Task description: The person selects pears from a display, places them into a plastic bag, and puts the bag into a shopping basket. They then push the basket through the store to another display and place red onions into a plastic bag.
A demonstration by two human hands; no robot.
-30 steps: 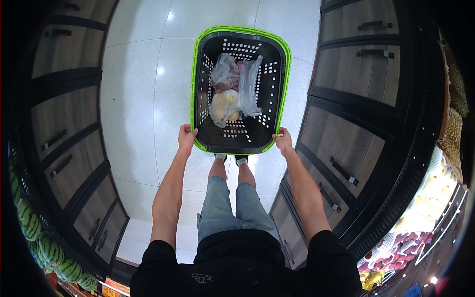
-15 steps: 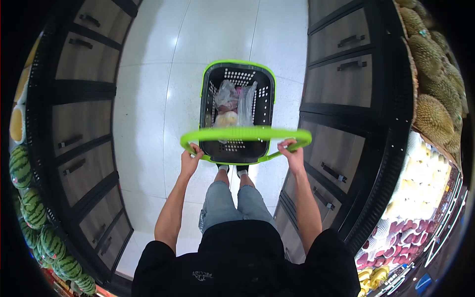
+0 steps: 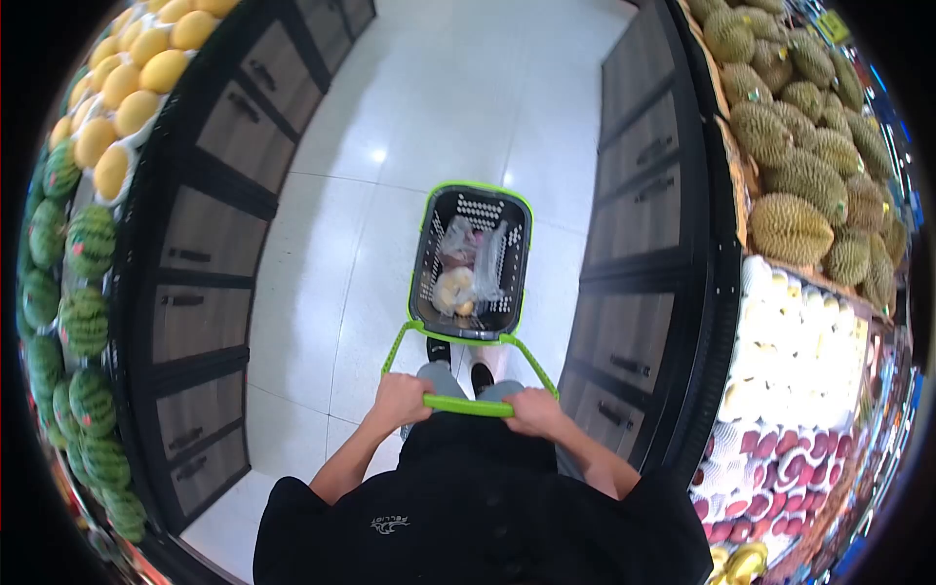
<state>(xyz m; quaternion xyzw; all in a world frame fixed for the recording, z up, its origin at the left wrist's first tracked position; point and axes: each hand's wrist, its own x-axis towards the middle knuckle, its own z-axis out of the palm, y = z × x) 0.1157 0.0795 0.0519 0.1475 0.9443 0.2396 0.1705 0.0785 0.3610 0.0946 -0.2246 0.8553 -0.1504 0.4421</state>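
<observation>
In front of my legs stands a black shopping basket [image 3: 422, 278] with a green rim and perforated walls. Its green handle [image 3: 470, 406] is pulled toward my waist. My left hand [image 3: 403, 398] is closed around the handle's left end, and my right hand [image 3: 535, 410] grips the right end. Inside the basket lie clear plastic bags: one holds round pale yellowish items [image 3: 455, 290], another a reddish-brown item [image 3: 458, 243]. A crumpled clear bag [image 3: 489, 263] lies along the right side. What the bags contain is too small to name exactly.
Black cabinets with drawers [image 3: 210, 229] line the aisle's left side, with yellow melons [image 3: 122, 86] and watermelons [image 3: 92, 239] above. Along the right cabinets [image 3: 639, 234] are durians [image 3: 790, 229], pale fruit [image 3: 795, 341], dark red fruit [image 3: 780, 478] and bananas [image 3: 746, 564]. Pale tiles [image 3: 336, 253] cover the floor.
Both hands have brought the handle back toward my body and now wrap around its bar. The basket sits lower in view. The displays have shifted, and more melons and durians show.
</observation>
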